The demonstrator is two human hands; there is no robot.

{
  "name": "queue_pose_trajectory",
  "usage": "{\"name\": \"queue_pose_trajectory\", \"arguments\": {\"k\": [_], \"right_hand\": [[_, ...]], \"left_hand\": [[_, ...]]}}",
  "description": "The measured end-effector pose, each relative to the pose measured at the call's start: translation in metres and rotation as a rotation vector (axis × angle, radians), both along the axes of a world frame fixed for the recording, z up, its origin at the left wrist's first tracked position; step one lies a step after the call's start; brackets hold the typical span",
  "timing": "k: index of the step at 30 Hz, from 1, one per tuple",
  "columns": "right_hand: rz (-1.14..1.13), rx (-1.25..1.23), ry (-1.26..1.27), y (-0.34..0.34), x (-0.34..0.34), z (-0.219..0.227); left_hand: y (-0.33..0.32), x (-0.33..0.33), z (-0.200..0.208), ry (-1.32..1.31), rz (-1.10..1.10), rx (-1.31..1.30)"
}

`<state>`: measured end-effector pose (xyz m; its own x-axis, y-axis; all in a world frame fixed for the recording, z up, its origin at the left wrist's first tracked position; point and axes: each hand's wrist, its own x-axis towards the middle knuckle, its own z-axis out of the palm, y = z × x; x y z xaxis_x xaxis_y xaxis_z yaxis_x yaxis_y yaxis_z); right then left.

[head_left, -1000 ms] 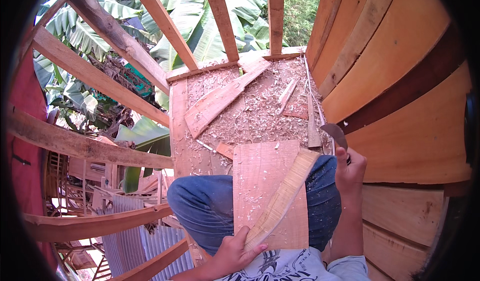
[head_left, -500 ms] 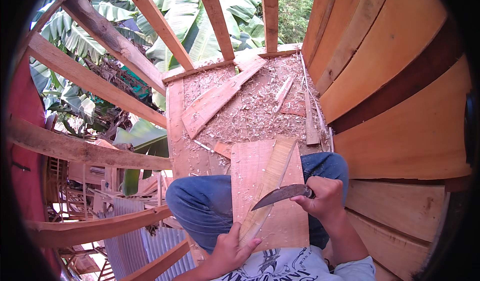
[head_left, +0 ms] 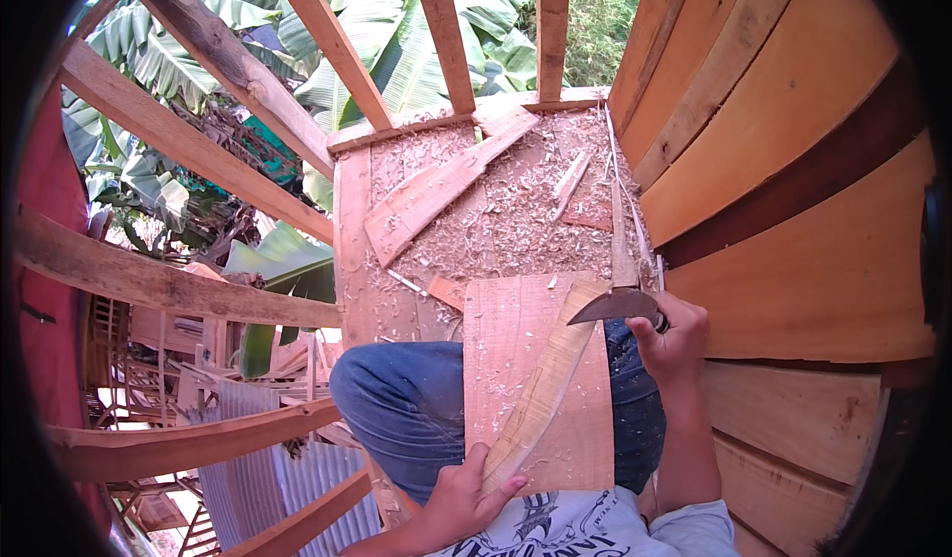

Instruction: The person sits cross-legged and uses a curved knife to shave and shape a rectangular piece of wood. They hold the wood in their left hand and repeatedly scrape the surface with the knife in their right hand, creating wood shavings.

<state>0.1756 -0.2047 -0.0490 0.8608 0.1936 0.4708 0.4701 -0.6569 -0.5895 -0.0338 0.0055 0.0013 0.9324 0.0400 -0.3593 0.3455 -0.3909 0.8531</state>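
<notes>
Long pale-yellow wooden strip point(head_left: 547, 378): slants over the lap, near end to the left, far end to the right, in front of a wide pinkish rectangular board point(head_left: 499, 344).
Left hand point(head_left: 466, 488): grasping the strip's near end, thumb at its right side.
Right hand point(head_left: 678, 337): clenched round the handle of a dark, curved-bladed metal knife point(head_left: 617, 306), to the right of the strip's far end.
Blade: points left across that far end; whether it touches the wood, I cannot tell.
Board: lies over the thighs, between knees in dusty blue jeans point(head_left: 397, 398), flecked with shavings.
Floor: beyond the knees, wooden planks strewn with pale curly shavings point(head_left: 516, 230).
Offcuts: a pinkish paddle-shaped plank point(head_left: 436, 198) at far left; a short pale stick point(head_left: 570, 186) to its right; a narrow tan slat point(head_left: 622, 249) along the right side; a small orange wood piece point(head_left: 446, 291) just beside the board's far left corner.
Right side: a wall of broad orange-brown boards point(head_left: 793, 294).
Far side: upright wooden bars point(head_left: 551, 31), large green banana leaves point(head_left: 367, 46) behind.
Left side: grey corrugated sheeting point(head_left: 327, 483) lies outside, near.
</notes>
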Motion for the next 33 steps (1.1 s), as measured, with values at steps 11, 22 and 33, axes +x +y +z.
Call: {"name": "queue_pose_trajectory", "arguments": {"k": [11,22,33], "right_hand": [[0.291,-0.184,0.285,0.023,-0.060,0.035],[-0.229,0.184,0.387,-0.027,0.027,0.006],[0.196,-0.199,0.204,0.027,-0.044,0.010]], "left_hand": [[0.007,0.011,-0.001,-0.031,0.139,-0.082],[-0.003,-0.004,0.000,0.061,0.024,-0.007],[0.006,0.009,0.002,0.083,0.093,-0.080]]}}
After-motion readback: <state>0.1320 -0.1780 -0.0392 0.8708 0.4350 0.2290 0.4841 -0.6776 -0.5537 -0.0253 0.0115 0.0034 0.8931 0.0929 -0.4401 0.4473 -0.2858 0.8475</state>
